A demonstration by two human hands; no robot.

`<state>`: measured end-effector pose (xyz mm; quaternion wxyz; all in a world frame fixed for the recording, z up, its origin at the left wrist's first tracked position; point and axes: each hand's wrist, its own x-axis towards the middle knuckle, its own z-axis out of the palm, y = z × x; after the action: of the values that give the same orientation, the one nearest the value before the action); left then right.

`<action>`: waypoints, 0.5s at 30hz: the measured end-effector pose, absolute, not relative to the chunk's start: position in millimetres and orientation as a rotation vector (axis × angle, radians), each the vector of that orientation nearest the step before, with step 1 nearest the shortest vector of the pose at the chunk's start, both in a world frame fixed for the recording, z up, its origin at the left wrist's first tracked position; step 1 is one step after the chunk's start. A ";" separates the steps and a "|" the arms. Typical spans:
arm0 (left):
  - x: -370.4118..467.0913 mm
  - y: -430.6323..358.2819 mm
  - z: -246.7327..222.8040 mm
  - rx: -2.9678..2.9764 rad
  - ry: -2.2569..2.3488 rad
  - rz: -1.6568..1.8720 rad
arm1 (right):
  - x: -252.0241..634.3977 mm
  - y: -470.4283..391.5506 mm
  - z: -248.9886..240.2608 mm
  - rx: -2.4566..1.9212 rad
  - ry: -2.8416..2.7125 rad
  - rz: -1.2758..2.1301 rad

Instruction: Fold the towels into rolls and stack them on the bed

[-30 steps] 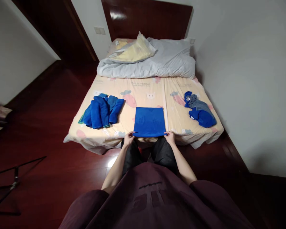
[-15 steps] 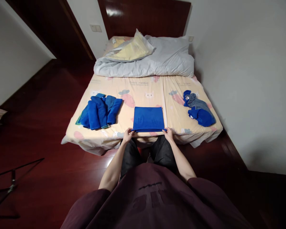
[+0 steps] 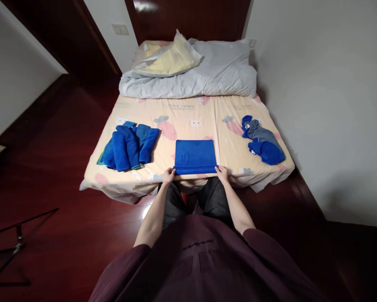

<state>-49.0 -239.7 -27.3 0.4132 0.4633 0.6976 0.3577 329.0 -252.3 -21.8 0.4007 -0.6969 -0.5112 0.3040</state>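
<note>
A blue towel (image 3: 195, 153) lies flat as a rectangle at the near edge of the bed, its near edge turned over into a narrow band. My left hand (image 3: 168, 175) pinches the left end of that band. At the right end, my right hand (image 3: 221, 173) grips the same band between thumb and fingers. To the left sits a pile of rolled blue towels (image 3: 125, 147), some with green edging. Off to the right is a crumpled heap of blue and grey cloth (image 3: 265, 144) with a small white tag.
The bed (image 3: 188, 119) has a peach sheet printed with carrots and rabbits. A grey quilt (image 3: 221, 69) is bunched near the dark headboard (image 3: 191, 19). A black metal stand (image 3: 18, 239) is on the red floor at left; a white wall (image 3: 327, 105) runs along the right.
The turned-over band at the towel's near edge has become wider and flatter, with both hands still holding its ends. The camera view has shifted slightly.
</note>
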 end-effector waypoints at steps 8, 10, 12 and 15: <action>-40.1 -242.6 -25.7 1.159 1.863 0.877 | 323.2 -248.6 -19.6 -1.928 -1.233 0.734; -37.8 -244.8 -23.2 1.165 1.901 0.871 | 321.0 -248.4 -17.6 -1.979 -1.221 0.726; -35.7 -248.7 -20.9 1.172 1.939 0.867 | 318.8 -248.0 -15.3 -2.034 -1.206 0.721; -33.4 -254.7 -18.0 1.183 1.990 0.863 | 316.2 -247.3 -11.5 -2.108 -1.186 0.718</action>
<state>-33.4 -254.7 -18.0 0.3291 0.4520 0.7607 0.3298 316.2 -247.3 -11.5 0.3044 -0.7959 -0.4476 0.2711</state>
